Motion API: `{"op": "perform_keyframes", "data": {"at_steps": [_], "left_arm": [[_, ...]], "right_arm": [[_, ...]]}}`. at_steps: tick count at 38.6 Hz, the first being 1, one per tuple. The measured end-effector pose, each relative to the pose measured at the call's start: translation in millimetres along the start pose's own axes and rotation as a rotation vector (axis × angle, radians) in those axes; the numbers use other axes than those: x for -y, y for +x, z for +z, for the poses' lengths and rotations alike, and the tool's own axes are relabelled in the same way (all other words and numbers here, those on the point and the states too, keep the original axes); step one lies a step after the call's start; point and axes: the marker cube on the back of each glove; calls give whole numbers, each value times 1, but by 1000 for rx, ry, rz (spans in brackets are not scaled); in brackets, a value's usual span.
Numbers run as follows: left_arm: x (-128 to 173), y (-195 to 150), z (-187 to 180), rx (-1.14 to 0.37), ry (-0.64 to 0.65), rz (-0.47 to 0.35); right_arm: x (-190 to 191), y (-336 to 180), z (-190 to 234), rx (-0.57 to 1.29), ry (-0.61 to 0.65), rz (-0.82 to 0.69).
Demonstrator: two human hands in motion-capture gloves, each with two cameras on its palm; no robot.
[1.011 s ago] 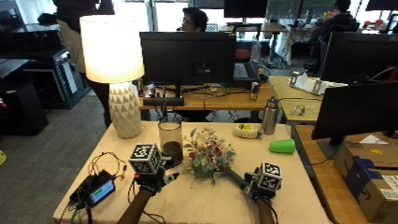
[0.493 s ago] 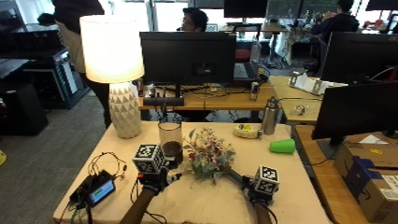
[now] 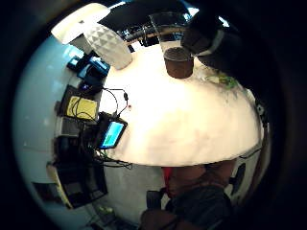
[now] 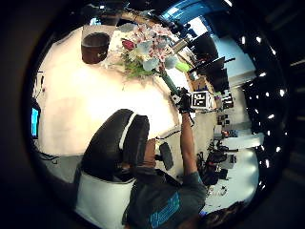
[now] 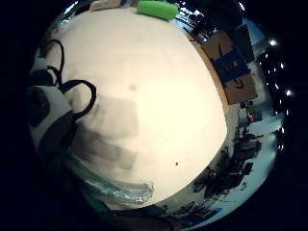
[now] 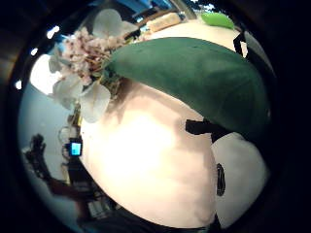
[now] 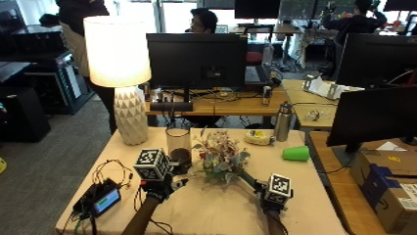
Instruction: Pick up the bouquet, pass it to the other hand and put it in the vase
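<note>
The right hand sits low over the near right part of the table, and the green wrapped stem of the bouquet runs straight into it; in the left thumb side palm view the same hand is seen closed round the end of that stem, with the forearm trailing away behind it. From the hand the stem slants up and toward the person's left, and the head of pale pink and white flowers with grey-green leaves stands raised above the tabletop, about midway between the two hands. The right thumb side palm view is largely filled by the broad green wrap of the bouquet, with the blossoms spreading out beyond it, so the bunch lies close against that palm. The left hand hovers over the table to the left of the flowers, apart from them; its fingers show in the left thumb side palm view as loosely curled and holding nothing. Just beyond the left hand, and just beside the flower head, stands the vase, a clear upright glass with dark matter in its lower part. Farther out on the table are a white lamp at the far left corner, a small device with a lit screen and black cables near the left edge, a steel bottle, and a green cup lying on its side toward the right.
</note>
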Motion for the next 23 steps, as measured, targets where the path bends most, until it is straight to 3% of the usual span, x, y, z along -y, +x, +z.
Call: {"op": "perform_keyframes", "data": {"at_steps": [3, 12, 19, 23], "left_arm": [[0, 1, -5, -2, 7, 5], [0, 30, -28, -117, 23, 70], [14, 68, -34, -260, 29, 171], [28, 93, -35, -433, 14, 240]], "right_arm": [[-10, -2, -1, 111, -78, 40], [-4, -14, -66, 569, 27, 129], [-4, -35, -107, 913, 79, 88], [-4, -51, -116, 1079, 75, 21]]}}
